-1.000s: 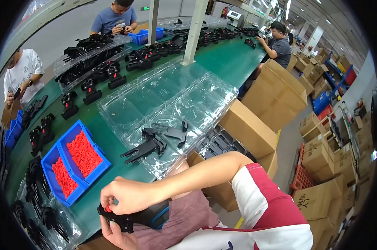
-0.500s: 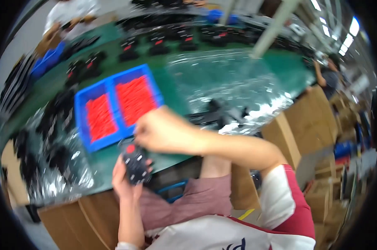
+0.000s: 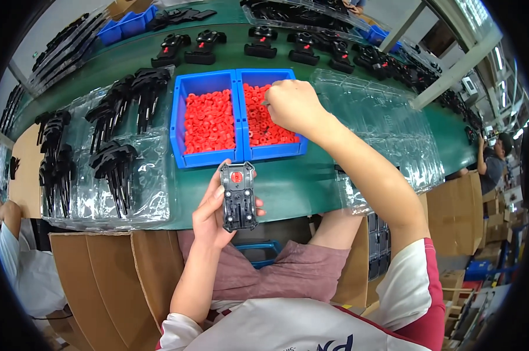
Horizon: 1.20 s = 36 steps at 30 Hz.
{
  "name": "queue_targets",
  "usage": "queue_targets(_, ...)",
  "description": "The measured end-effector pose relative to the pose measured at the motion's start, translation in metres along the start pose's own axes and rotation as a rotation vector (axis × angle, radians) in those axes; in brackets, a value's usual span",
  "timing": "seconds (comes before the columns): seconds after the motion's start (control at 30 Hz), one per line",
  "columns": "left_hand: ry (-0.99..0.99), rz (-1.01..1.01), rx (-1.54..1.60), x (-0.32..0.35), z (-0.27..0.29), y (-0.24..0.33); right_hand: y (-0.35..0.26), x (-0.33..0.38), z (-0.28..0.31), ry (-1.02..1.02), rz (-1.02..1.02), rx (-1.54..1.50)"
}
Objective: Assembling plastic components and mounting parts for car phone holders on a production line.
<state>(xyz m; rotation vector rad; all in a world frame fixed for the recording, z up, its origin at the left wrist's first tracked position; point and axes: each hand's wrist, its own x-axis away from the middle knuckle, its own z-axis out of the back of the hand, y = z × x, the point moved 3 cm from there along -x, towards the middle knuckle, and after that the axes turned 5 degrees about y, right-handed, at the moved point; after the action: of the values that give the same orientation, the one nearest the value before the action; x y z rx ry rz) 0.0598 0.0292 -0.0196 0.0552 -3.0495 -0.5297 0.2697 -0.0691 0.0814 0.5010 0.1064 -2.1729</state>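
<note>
My left hand [image 3: 213,215] holds a black plastic part [image 3: 238,196] upright over the near table edge; a small red piece sits in its top. My right hand [image 3: 292,104] reaches into the right one of two blue bins [image 3: 272,151], fingers pinched among small red rings [image 3: 261,120]. Whether a ring is between the fingertips is hidden. The left blue bin [image 3: 181,130] beside it is also full of red rings.
Black parts lie on clear plastic trays [image 3: 117,169] at the left. Empty clear blister trays [image 3: 381,123] lie at the right. More black assemblies [image 3: 258,44] line the far side of the green table [image 3: 288,187]. Cardboard boxes [image 3: 95,275] stand below. A co-worker [image 3: 494,165] sits far right.
My view has swung left and down onto the blue bins. My right hand has left the black part and moved forward into the right bin. My left hand still holds the part.
</note>
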Motion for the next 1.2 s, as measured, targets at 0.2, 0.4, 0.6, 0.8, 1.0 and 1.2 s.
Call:
queue_targets(0.2,0.028,-0.006,0.006,0.001,-0.001,0.000,-0.002,-0.010,-0.024,-0.019,0.186,0.175)
queue_targets(0.4,0.033,-0.012,0.078,0.006,-0.006,0.002,-0.035,0.009,0.036,0.149,0.026,-0.233)
queue_targets(0.6,0.199,-0.145,0.004,0.009,-0.015,0.000,-0.104,0.066,0.058,0.094,0.321,-0.585)
queue_targets(0.8,0.140,-0.153,-0.031,0.013,-0.006,0.005,-0.121,0.071,0.046,0.173,0.384,-0.578)
queue_targets(1.0,0.168,-0.224,0.011,0.014,0.005,0.021,-0.142,0.058,0.045,0.176,0.467,-0.493)
queue_targets(1.2,0.382,-0.168,0.036,0.024,0.010,0.020,-0.188,0.002,0.027,0.217,0.417,-0.608)
